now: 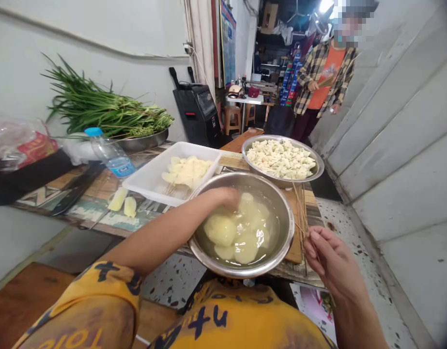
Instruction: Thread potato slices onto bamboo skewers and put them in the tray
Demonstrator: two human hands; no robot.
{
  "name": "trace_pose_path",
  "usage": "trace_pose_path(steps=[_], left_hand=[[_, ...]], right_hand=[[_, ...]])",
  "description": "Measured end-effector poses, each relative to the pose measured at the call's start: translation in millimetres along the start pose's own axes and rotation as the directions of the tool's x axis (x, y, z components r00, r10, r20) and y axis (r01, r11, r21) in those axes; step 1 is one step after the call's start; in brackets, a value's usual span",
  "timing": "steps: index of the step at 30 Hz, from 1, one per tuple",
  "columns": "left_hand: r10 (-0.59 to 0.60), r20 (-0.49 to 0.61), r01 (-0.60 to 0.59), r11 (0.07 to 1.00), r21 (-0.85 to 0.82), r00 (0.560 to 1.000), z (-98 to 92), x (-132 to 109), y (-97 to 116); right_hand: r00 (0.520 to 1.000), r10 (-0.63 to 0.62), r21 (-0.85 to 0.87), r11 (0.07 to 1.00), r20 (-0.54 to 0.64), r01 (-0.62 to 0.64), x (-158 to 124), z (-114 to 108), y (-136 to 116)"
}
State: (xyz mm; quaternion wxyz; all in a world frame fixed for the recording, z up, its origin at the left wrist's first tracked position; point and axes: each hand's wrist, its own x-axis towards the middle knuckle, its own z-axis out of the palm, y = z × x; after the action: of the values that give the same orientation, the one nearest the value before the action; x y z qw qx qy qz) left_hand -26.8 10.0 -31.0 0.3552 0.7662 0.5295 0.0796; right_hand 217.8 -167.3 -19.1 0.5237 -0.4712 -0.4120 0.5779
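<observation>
Reaching into the steel bowl [289, 228] of water and peeled potatoes [221, 229], the left hand [228, 197] hides its grip, the right hand [327, 257] pinches skewers [301, 209], and a white tray [143, 180] holds slices [187, 170].

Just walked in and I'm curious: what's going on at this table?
The person's left hand is dipped into a steel bowl of water, among pale potato pieces. Their right hand pinches thin bamboo skewers beside that bowl's rim. Behind it sit a white tray of potato slices and a second steel bowl of cauliflower pieces. Another person, in a checked shirt, stands farther back.
</observation>
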Motion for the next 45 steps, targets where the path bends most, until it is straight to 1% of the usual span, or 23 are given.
trace_pose_path(steps=[2, 3, 4, 7, 9, 10, 12, 13, 15, 17, 19, 23, 25, 27, 29, 31, 33, 36, 39, 41, 45], left_hand=[[-0.035, 0.156, 0.011, 0.988, 0.152, 0.987, 1.5, -2.6, 7.1], [-0.061, 0.208, 0.008, 0.969, 0.246, 0.976, 1.5, -4.3, 11.4], [-0.067, 0.247, -0.008, 0.957, 0.29, 0.967, 1.0, -6.1, 15.7], [-0.047, 0.33, -0.057, 0.953, 0.298, 0.943, -2.8, -11.7, 24.9], [0.017, 0.39, -0.117, 0.965, 0.234, 0.921, -7.1, -14.4, 26.5], [0.078, 0.401, -0.156, 0.974, 0.166, 0.913, -9.4, -15.2, 26.2], [0.203, 0.385, -0.217, 0.976, -0.009, 0.9, -14.2, -15.5, 24.2], [0.24, 0.366, -0.222, 0.971, -0.09, 0.899, -16.2, -15.3, 23.2], [0.259, 0.355, -0.2, 0.96, -0.195, 0.898, -19.4, -14.6, 22.0], [0.251, 0.361, -0.175, 0.958, -0.229, 0.898, -21.1, -14.0, 21.8], [0.247, 0.358, -0.174, 0.959, -0.225, 0.9, -21.2, -13.5, 21.2], [0.216, 0.34, -0.149, 0.966, -0.214, 0.915, -16.3, -11.8, 16.9], [0.189, 0.312, -0.119, 0.966, -0.231, 0.931, -12.6, -10.2, 15.1], [0.151, 0.246, -0.071, 0.949, -0.307, 0.957, -9.8, -8.3, 15.5], [0.117, 0.151, -0.039, 0.897, -0.441, 0.982, -9.1, -6.5, 18.5], [0.088, 0.04, -0.049, 0.814, -0.579, 0.995, -10.1, -5.6, 23.6], [0.056, -0.065, -0.085, 0.724, -0.684, 0.996, -11.7, -6.2, 29.7], [-0.006, -0.165, -0.128, 0.606, -0.785, 0.986, -12.3, -9.4, 38.5], [-0.056, -0.215, -0.155, 0.524, -0.838, 0.975, -10.6, -14.1, 45.7], [-0.063, -0.247, -0.189, 0.471, -0.861, 0.967, -9.5, -17.1, 49.1], [-0.041, -0.284, -0.249, 0.369, -0.896, 0.958, -9.2, -21.1, 52.2]], right_hand=[[1.0, 0.004, -0.007, 1.0, 0.006, -0.004, -0.5, 0.3, 2.3], [1.0, 0.01, -0.012, 1.0, 0.012, -0.01, -0.9, 0.5, 3.6], [1.0, 0.018, -0.018, 1.0, 0.018, -0.017, -1.4, 0.5, 4.9], [0.999, 0.031, -0.039, 0.999, 0.04, -0.03, -3.1, 0.4, 7.7], [0.998, 0.032, -0.047, 0.998, 0.052, -0.029, -4.3, 0.0, 8.5], [0.998, 0.033, -0.048, 0.998, 0.056, -0.03, -4.8, -0.2, 8.5], [0.998, 0.039, -0.049, 0.998, 0.053, -0.037, -5.5, -0.8, 8.5], [0.998, 0.043, -0.048, 0.998, 0.048, -0.041, -5.8, -1.1, 8.4], [0.998, 0.045, -0.043, 0.998, 0.04, -0.043, -6.1, -1.6, 8.6], [0.999, 0.04, -0.033, 0.999, 0.035, -0.039, -6.4, -1.8, 9.3], [0.999, 0.038, -0.031, 0.999, 0.027, -0.037, -6.4, -1.8, 10.3], [0.999, 0.038, -0.055, 0.998, 0.015, -0.037, -5.3, -1.5, 12.6], [0.999, 0.03, -0.073, 0.997, 0.013, -0.029, -4.3, -1.3, 13.3], [1.0, 0.012, -0.1, 0.995, 0.004, -0.012, -3.7, -0.9, 13.7], [1.0, 0.018, -0.156, 0.988, 0.004, -0.018, -3.8, 0.5, 13.4], [0.999, 0.049, -0.257, 0.966, 0.02, -0.042, -4.5, 3.7, 12.4], [0.998, 0.044, -0.37, 0.929, 0.048, -0.024, -4.9, 8.8, 10.8], [0.993, -0.059, -0.481, 0.871, 0.099, 0.099, -4.1, 17.1, 8.5], [0.985, -0.091, -0.541, 0.826, 0.147, 0.157, -2.4, 21.4, 7.8], [0.982, -0.118, -0.585, 0.79, 0.145, 0.181, -1.8, 21.7, 7.7], [0.956, -0.283, -0.66, 0.704, 0.078, 0.263, -0.7, 21.7, 4.9]])
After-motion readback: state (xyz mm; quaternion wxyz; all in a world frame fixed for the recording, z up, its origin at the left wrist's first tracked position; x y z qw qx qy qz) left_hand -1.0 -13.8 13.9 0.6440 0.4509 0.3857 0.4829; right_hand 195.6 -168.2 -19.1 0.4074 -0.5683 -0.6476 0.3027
